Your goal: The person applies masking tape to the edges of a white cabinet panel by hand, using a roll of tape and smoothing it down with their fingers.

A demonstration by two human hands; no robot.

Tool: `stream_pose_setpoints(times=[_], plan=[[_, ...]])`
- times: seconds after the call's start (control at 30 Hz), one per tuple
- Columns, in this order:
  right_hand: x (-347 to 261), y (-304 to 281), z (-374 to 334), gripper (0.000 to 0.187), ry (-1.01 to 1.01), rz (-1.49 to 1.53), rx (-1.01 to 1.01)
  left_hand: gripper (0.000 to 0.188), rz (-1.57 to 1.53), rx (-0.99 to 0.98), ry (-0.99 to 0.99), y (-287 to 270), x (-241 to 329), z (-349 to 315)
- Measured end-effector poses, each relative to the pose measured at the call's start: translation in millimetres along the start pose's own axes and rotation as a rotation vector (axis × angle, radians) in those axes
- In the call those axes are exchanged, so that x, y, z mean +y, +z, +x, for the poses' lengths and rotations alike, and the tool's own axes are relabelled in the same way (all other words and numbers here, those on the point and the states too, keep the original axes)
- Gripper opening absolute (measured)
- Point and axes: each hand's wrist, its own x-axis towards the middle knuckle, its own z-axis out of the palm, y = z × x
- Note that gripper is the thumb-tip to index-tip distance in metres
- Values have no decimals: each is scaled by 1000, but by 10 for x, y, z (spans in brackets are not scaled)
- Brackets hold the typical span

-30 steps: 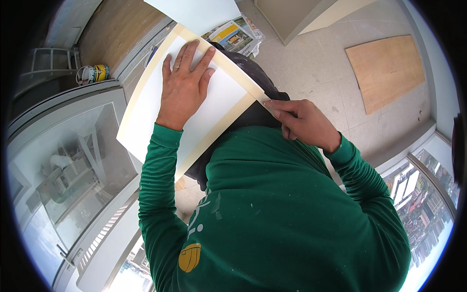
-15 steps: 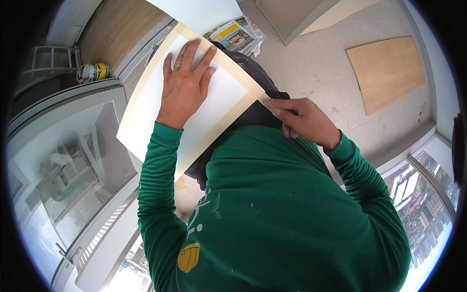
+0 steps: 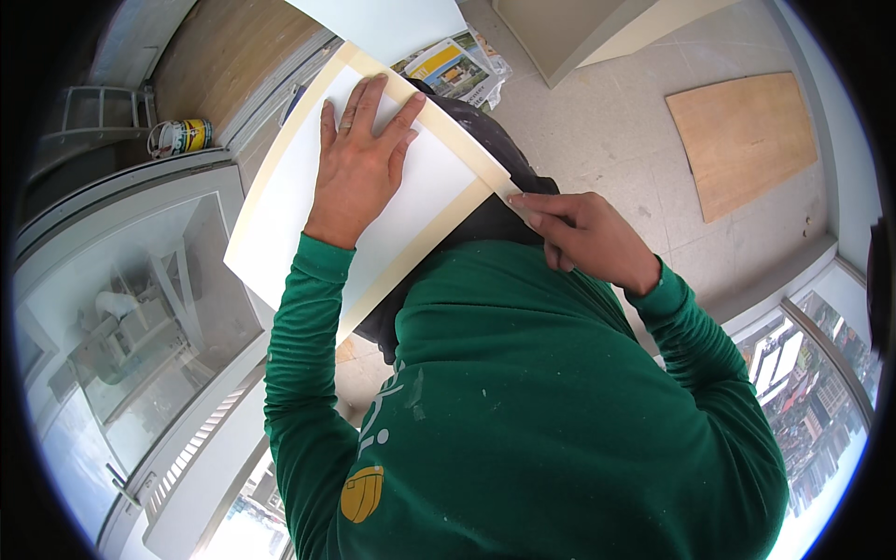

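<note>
A white board (image 3: 415, 201), bordered with cream masking tape, lies tilted across my lap. My left hand (image 3: 355, 182) rests flat on it with the fingers spread, the fingertips close to the taped far edge. At the board's right corner, my right hand (image 3: 602, 238) is closed in a pinch on the loose end of the masking tape (image 3: 457, 149). This strip runs along the far edge and sticks out past the corner. The pinched tip is partly hidden by the thumb and index finger.
A flat wooden panel (image 3: 747, 145) lies on the tiled floor to the right. Printed papers (image 3: 453, 70) lie beyond my lap. A beige panel-like piece (image 3: 569, 37) stands at the top. On the left are a paint can (image 3: 194, 136) and a glass-paned door (image 3: 140, 308).
My left hand has slid slightly to the right on the board. My right hand has shifted a little right and down, its pinch kept.
</note>
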Motion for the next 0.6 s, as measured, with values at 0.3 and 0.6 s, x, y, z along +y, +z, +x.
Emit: stream_pose_setpoints(times=[0.3,0.6], plan=[[65,17,42,38,-6,-6,-15,52,21,-14,-17,10,11,-3],[52,11,45,38,9,-11,-6,49,7,-12,-16,25,-5,-8]])
